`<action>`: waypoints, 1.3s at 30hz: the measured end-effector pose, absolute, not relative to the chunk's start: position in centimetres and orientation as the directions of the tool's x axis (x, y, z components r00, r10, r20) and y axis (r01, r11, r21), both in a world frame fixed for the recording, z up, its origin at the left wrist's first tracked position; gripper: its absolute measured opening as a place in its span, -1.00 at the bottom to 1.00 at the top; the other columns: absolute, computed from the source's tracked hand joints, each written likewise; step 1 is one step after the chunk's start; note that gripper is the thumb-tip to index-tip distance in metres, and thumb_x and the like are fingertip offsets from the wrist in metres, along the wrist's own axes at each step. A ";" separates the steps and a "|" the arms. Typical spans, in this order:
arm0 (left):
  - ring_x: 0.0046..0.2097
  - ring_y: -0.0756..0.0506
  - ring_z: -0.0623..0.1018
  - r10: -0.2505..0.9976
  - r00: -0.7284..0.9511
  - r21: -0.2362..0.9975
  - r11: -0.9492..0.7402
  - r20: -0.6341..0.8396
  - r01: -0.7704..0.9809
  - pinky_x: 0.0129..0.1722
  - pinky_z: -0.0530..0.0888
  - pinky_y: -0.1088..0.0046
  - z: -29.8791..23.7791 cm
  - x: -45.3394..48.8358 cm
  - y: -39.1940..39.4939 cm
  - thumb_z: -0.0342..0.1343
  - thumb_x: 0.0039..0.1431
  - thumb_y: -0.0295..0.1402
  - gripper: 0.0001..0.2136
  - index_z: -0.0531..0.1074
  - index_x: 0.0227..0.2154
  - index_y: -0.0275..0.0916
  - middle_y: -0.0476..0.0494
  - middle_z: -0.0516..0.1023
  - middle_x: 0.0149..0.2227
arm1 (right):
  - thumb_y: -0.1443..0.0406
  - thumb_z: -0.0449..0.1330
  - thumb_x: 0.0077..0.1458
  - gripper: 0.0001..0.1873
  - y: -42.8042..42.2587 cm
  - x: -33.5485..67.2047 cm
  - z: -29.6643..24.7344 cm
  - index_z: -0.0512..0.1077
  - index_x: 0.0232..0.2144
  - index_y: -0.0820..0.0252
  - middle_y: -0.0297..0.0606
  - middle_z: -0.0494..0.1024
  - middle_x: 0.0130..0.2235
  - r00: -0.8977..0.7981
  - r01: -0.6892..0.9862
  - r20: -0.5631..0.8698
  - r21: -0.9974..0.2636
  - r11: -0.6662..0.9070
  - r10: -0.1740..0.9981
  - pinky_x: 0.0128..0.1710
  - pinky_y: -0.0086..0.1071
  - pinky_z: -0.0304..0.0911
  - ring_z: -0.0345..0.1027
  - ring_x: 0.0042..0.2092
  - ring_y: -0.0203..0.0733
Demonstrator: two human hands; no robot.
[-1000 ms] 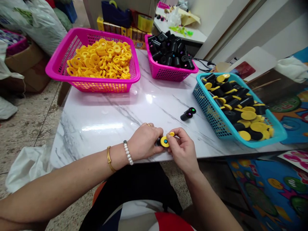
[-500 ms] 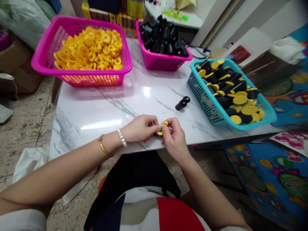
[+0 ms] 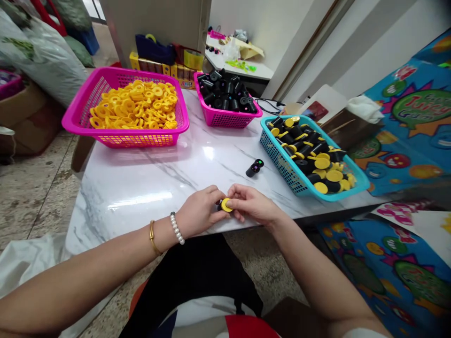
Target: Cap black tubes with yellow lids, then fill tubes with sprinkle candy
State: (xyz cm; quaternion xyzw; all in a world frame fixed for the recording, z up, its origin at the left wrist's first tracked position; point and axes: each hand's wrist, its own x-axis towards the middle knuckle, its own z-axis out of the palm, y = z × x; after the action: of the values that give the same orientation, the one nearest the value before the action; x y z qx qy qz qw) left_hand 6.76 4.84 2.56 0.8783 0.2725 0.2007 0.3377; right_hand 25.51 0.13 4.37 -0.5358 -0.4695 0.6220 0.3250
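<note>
My left hand (image 3: 201,212) is closed around a small black cylinder, of which only a dark bit shows between the fingers. A round yellow cap (image 3: 226,205) faces up at the cylinder's end. The thumb of my right hand (image 3: 254,204) presses on that cap, with the fingers curled close behind. Both hands are just above the table's front edge. Beyond them two black cylinders (image 3: 254,168) are on the marble-patterned table (image 3: 148,178), one with a green dot and one with a purple dot.
A pink basket (image 3: 141,141) of yellow rings stands at the back left. Behind the middle is a smaller pink basket (image 3: 225,119) of black cylinders. To the right, a turquoise basket (image 3: 282,164) holds black cylinders with yellow caps. Tape dispensers (image 3: 155,49) rest on boxes behind.
The view has tilted up, so the baskets appear lower. The yellow piece has turned from edge-on to a flat round face, and my right thumb now lies on it.
</note>
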 end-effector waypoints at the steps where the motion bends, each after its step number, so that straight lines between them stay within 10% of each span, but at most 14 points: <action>1: -0.29 -0.04 0.43 0.618 0.772 0.702 -0.617 0.152 0.356 -0.30 0.34 0.46 2.6 6.8 4.9 0.17 0.12 -0.26 -0.83 0.41 -0.28 -0.22 -0.05 0.40 -0.30 | 0.13 0.32 -0.05 -0.66 0.6 25.6 4.7 0.29 -0.37 0.18 -0.48 0.39 -0.55 -0.263 0.155 -0.373 -0.927 -0.343 0.890 -0.65 -0.55 0.15 0.21 -0.60 -0.42; 8: -0.35 -0.08 0.43 0.658 0.752 0.669 -0.579 0.045 0.466 -0.38 0.28 0.43 2.5 7.3 4.4 0.16 0.09 -0.25 -0.83 0.35 -0.39 -0.22 -0.04 0.42 -0.40 | 0.09 0.23 0.02 -0.66 -0.6 24.6 4.4 0.24 -0.23 0.10 -0.48 0.39 -0.43 -0.209 0.236 -0.311 -0.936 -0.261 0.927 -0.66 -0.48 0.23 0.23 -0.62 -0.41; 15: -0.27 -0.13 0.50 0.637 0.769 0.674 -0.591 0.054 0.442 -0.30 0.34 0.41 1.8 7.3 4.7 0.13 0.06 -0.28 -0.73 0.34 -0.15 -0.16 -0.07 0.50 -0.30 | 0.36 0.20 -0.06 -0.73 -2.0 25.1 5.7 0.37 -0.23 0.10 -0.27 0.44 -0.27 -0.165 0.778 0.354 -0.527 0.342 0.920 -0.23 -0.35 0.30 0.35 -0.23 -0.17; 22: -0.26 -0.12 0.51 0.594 0.804 0.663 -0.613 0.028 0.430 -0.25 0.38 0.39 2.7 6.9 4.8 0.08 0.11 -0.31 -0.73 0.36 -0.10 -0.17 -0.11 0.51 -0.26 | 0.21 0.10 0.13 -0.71 3.2 38.5 14.8 0.41 -0.13 0.21 -0.04 0.44 -0.11 0.216 0.952 0.732 -0.011 -0.306 0.646 -0.24 -0.27 0.23 0.36 -0.14 0.00; 27: -0.25 -0.14 0.52 0.604 0.794 0.655 -0.627 0.068 0.420 -0.21 0.42 0.37 2.6 7.0 4.4 0.15 0.09 -0.20 -0.66 0.39 -0.09 -0.21 -0.15 0.53 -0.23 | 0.15 0.20 0.08 -0.74 6.6 43.0 16.9 0.47 -0.28 0.23 0.09 0.51 -0.22 0.189 0.960 0.714 0.012 -0.281 0.674 -0.28 -0.20 0.15 0.36 -0.22 0.07; 33: -0.29 -0.12 0.54 0.587 0.799 0.594 -0.692 0.133 0.410 -0.27 0.44 0.42 2.7 6.8 5.2 0.12 0.14 -0.14 -0.70 0.46 -0.15 -0.19 -0.12 0.57 -0.28 | 0.20 0.13 0.16 -0.78 12.8 31.7 17.0 0.53 -0.39 0.18 -0.20 0.54 -0.49 -0.078 0.968 0.591 -0.148 0.204 0.803 -0.34 -0.30 0.19 0.37 -0.43 -0.16; 36: -0.30 -0.10 0.54 0.638 0.751 0.586 -0.678 0.170 0.443 -0.28 0.42 0.43 2.6 6.1 7.0 0.11 0.14 -0.15 -0.73 0.48 -0.18 -0.19 -0.10 0.58 -0.31 | 0.22 0.11 0.16 -0.77 17.3 23.5 16.6 0.54 -0.37 0.14 -0.26 0.60 -0.32 -0.250 0.927 0.522 -0.114 0.357 0.816 -0.23 -0.38 0.23 0.43 -0.28 -0.20; 39: -0.32 -0.09 0.53 0.730 0.661 0.611 -0.605 0.171 0.510 -0.28 0.39 0.44 2.3 5.2 9.0 0.11 0.15 -0.21 -0.79 0.50 -0.24 -0.20 -0.09 0.58 -0.36 | 0.22 0.09 0.17 -0.73 21.5 16.2 15.5 0.55 -0.23 0.20 -0.12 0.60 -0.17 -0.406 0.914 0.179 0.092 0.396 0.896 -0.16 -0.30 0.27 0.44 -0.10 -0.04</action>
State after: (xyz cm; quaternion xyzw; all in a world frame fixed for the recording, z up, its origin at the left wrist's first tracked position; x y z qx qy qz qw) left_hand 5.23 9.01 2.28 0.8717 0.3558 0.2066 0.2664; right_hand 16.21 21.49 15.54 -0.5425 -0.8339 -0.0880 0.0502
